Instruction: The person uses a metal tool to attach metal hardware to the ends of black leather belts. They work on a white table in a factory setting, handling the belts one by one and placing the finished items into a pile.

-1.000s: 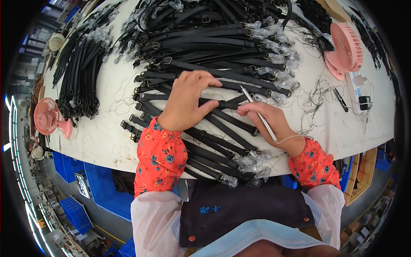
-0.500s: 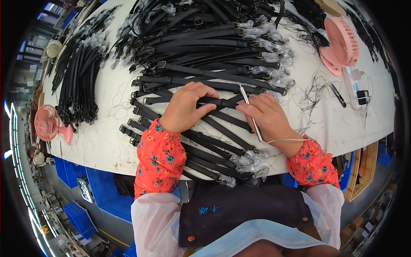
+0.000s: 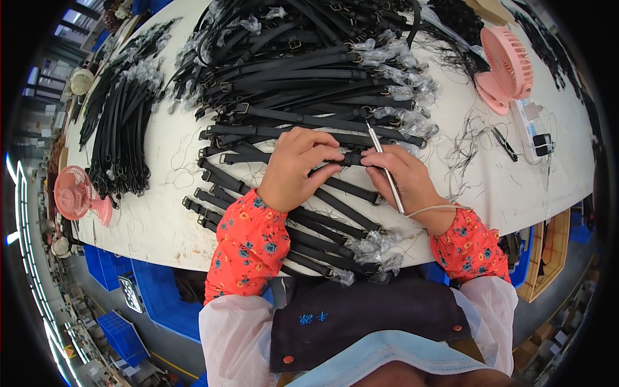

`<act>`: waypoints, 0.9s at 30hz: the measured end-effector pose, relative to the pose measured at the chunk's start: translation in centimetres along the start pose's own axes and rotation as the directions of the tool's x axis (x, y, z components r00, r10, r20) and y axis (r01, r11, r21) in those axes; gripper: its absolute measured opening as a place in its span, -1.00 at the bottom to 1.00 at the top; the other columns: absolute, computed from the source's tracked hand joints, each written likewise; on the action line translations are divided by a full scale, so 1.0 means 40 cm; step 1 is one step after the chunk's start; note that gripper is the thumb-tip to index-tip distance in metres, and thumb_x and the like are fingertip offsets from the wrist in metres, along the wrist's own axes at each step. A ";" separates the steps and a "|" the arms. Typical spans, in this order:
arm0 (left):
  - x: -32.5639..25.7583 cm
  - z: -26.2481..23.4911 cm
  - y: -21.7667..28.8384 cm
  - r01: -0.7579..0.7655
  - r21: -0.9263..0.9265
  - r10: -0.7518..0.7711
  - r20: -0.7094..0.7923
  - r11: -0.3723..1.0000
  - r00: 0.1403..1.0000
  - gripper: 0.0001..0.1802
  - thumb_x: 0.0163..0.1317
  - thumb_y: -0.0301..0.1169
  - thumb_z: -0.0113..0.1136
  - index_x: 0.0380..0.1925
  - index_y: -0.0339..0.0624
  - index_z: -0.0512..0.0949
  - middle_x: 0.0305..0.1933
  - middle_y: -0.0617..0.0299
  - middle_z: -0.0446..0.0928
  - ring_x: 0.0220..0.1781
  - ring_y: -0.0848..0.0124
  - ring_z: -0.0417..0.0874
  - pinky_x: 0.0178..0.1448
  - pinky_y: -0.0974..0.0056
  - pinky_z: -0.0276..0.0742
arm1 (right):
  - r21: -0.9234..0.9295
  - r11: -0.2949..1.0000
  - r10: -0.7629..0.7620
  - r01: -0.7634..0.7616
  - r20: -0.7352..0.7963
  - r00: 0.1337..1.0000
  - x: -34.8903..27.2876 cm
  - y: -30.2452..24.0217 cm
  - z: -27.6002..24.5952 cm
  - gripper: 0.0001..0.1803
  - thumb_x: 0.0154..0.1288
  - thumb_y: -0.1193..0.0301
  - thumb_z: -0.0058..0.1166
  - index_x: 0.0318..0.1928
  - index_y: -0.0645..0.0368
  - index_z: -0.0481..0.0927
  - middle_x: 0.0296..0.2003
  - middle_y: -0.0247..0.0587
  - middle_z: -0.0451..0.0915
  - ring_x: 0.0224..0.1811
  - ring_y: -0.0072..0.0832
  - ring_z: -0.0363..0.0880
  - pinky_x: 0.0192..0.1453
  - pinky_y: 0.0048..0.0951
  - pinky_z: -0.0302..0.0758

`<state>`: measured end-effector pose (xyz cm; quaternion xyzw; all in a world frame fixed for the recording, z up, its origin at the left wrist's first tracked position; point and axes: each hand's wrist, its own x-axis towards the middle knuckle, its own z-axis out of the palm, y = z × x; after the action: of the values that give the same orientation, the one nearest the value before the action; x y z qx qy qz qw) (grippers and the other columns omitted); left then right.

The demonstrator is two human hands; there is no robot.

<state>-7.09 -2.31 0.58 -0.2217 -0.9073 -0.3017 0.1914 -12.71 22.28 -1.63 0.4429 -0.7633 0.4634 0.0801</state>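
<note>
A black strap (image 3: 351,158) with a keeper loop is stretched between my two hands, above the near part of the strap pile. My left hand (image 3: 298,166) pinches it between thumb and fingers. My right hand (image 3: 403,173) is closed on its other side and also holds a slim silver pen-shaped tool (image 3: 389,177), tip pointing up and away. A pale cord (image 3: 438,208) runs from the tool's lower end across my right wrist. Beneath my hands lie more black straps (image 3: 342,216) with metal buckles, some ends wrapped in clear plastic (image 3: 380,250).
Straps are heaped (image 3: 290,71) at the far middle, with another bundle (image 3: 122,129) at left. Pink fans (image 3: 506,64) (image 3: 72,192) stand on both sides of the white table (image 3: 155,219). Black snips (image 3: 505,143), a power strip (image 3: 529,122) and loose threads (image 3: 464,145) lie at right.
My left hand has shifted right, closer to my right hand, so less strap shows between them. The silver tool has moved slightly right with my right hand.
</note>
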 end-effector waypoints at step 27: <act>-0.008 0.017 -0.005 0.261 -0.329 -0.271 0.018 0.908 0.962 -0.84 0.04 -0.57 0.54 -0.34 -0.15 0.78 -0.26 0.25 0.69 -0.35 0.45 0.57 -0.23 0.35 0.47 | -0.001 1.000 -0.017 0.017 -0.015 1.000 -0.001 0.001 -0.009 -0.74 0.22 0.65 0.29 -0.09 0.15 0.64 -0.12 -0.09 0.71 -0.15 -0.12 0.71 -0.09 -0.24 0.67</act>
<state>-7.07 -2.10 -0.17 -0.1205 -0.8633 -0.4748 0.1217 -12.82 22.58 -1.46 0.4461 -0.7591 0.4655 0.0899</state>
